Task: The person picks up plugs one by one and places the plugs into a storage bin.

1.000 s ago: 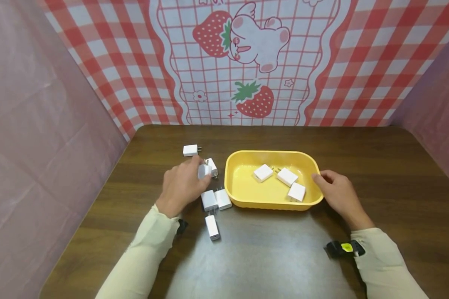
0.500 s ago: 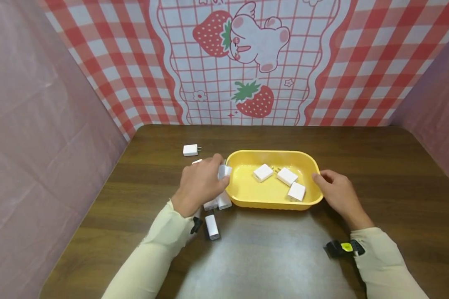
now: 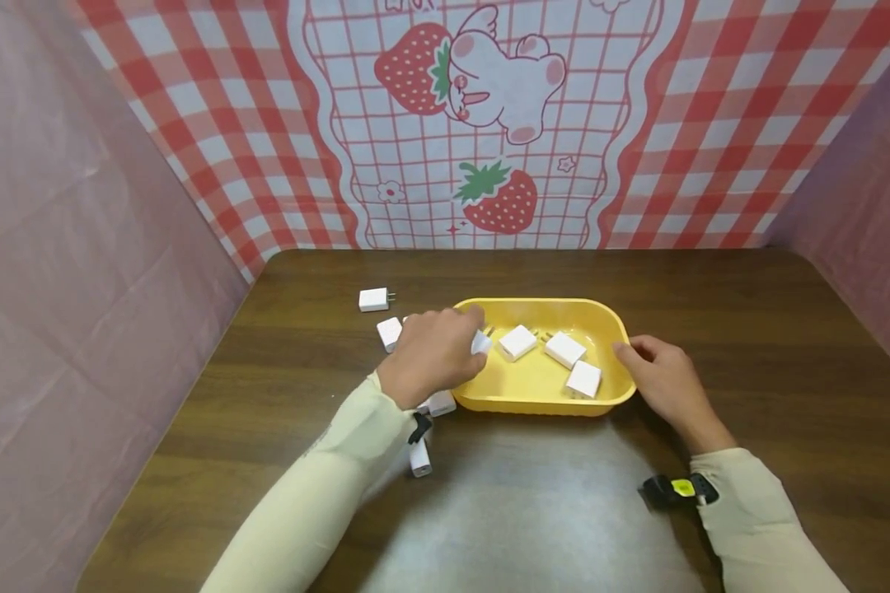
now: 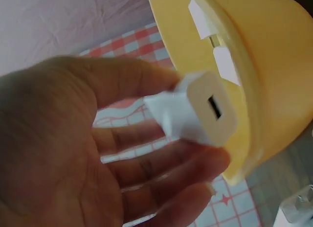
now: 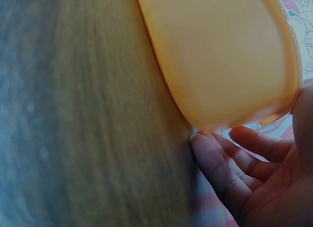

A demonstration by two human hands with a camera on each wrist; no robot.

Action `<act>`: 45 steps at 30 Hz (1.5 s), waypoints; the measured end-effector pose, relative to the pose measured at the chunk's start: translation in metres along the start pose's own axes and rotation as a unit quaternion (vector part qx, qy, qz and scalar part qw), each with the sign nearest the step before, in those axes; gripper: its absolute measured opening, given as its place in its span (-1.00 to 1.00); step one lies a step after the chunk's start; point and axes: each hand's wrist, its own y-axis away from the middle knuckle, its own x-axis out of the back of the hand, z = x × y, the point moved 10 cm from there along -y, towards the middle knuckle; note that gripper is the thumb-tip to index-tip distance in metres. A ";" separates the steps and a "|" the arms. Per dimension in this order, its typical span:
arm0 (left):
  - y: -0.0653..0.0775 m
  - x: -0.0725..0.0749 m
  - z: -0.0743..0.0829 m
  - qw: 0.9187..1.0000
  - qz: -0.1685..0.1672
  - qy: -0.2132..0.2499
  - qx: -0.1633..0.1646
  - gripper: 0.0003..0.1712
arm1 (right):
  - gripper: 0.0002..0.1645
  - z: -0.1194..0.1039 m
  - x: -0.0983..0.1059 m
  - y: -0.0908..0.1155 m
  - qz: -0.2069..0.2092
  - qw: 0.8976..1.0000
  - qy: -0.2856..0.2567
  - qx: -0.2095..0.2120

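Observation:
Pinched between the thumb and fingers of my left hand (image 3: 433, 354) is a white USB wall charger (image 4: 208, 109), its port facing the left wrist camera. This hand is over the left end of a yellow plastic basin (image 3: 534, 406). Inside the basin lie three more white chargers, one in the middle (image 3: 517, 343) and two toward the right (image 3: 565, 349). My right hand (image 3: 667, 387) grips the basin's right end, thumb at the rim and fingertips against the outer wall in the right wrist view.
On the wooden table (image 3: 756, 346), left of the basin, lie several other white chargers, one at the back (image 3: 374, 300) and one near the front (image 3: 419, 459). My left hand and forearm partly hide some of them. A checked strawberry cloth (image 3: 222, 123) hangs behind the table.
My left hand has moved right with the charger, from the loose group on the table to over the basin's left end. My right hand stays at the basin's right end.

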 end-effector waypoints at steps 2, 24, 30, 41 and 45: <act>-0.006 -0.004 0.006 0.999 -0.027 -0.002 -0.016 -0.72 | -0.26 0.000 0.001 -0.001 0.004 1.000 0.002 0.005; -0.047 -0.036 0.075 0.974 -0.125 -0.126 -0.138 -0.83 | -0.24 0.001 0.002 0.000 0.008 1.000 0.004 0.003; -0.052 -0.044 0.088 0.966 -0.140 -0.161 -0.148 -0.82 | -0.26 0.000 0.001 0.000 0.009 1.000 0.003 0.008; -0.062 -0.053 0.095 0.962 -0.151 -0.181 -0.136 -0.97 | -0.24 0.002 -0.002 0.000 -0.001 1.000 -0.005 -0.002; -0.065 -0.054 0.095 0.962 -0.159 -0.180 -0.128 -0.91 | -0.23 0.002 -0.002 -0.001 -0.002 1.000 -0.003 0.001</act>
